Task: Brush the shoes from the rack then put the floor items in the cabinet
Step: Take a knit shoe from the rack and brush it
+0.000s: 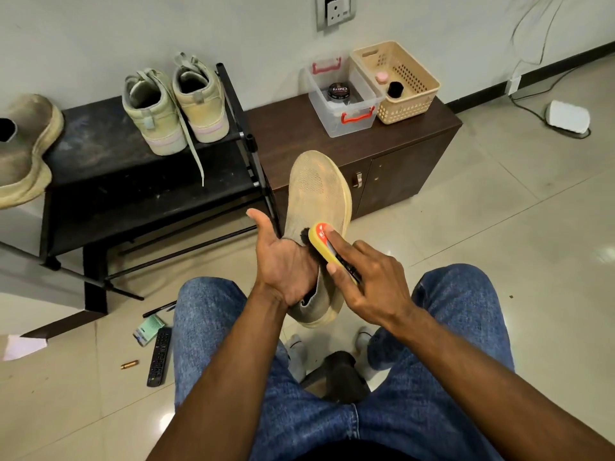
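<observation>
A beige knit slip-on shoe (317, 197) is held up over my lap, toe pointing away. My left hand (283, 261) holds it at the ankle opening, fingers hidden inside the shoe, thumb sticking up. My right hand (369, 281) grips a yellow shoe brush (324, 246) with black bristles pressed against the shoe's upper. Its matching beige shoe (23, 151) lies at the left on the black rack (100, 141). Two pale green sneakers (176, 104) stand on the rack's top shelf. On the floor lie a remote (159, 357), a green packet (148, 329), a pen (159, 309) and a small brass-coloured tube (129, 364).
A brown cabinet (392, 161) stands right of the rack, doors closed, carrying a clear box (342, 104) with a polish tin and a beige basket (399, 81). A white adapter (565, 116) with cables lies on the floor at the right. My knees in jeans fill the foreground.
</observation>
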